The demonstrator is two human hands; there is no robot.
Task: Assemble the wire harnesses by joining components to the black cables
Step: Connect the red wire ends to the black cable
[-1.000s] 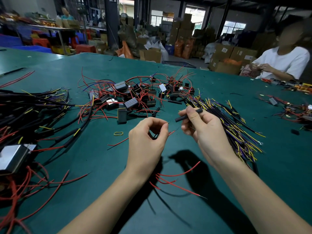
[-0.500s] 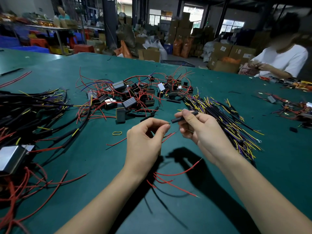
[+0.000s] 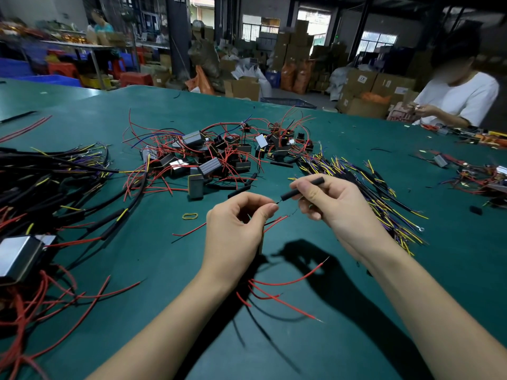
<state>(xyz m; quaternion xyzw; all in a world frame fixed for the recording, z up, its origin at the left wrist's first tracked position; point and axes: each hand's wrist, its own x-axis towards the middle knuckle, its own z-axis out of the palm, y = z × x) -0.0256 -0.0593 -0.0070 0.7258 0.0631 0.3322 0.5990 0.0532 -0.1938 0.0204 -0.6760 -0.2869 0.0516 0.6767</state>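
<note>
My right hand (image 3: 333,204) pinches a short black sleeve (image 3: 301,187) between thumb and forefinger, tilted up to the right. My left hand (image 3: 236,229) pinches a thin wire end whose tip meets the sleeve's lower opening; it also holds a component whose red wires (image 3: 285,283) hang down below the wrist. The component itself is mostly hidden in the palm. Behind my right hand lies a bundle of black cables (image 3: 365,193) with yellow and purple leads.
A heap of small grey box components with red wires (image 3: 216,157) lies at centre. Finished black harnesses (image 3: 49,182) pile at the left. A yellow rubber band (image 3: 189,216) lies on the green table (image 3: 153,270). Another person (image 3: 455,100) works at the far right.
Both hands have stayed close together. The gap between the wire tip and the black sleeve has closed, and the sleeve's end now meets my left fingertips.
</note>
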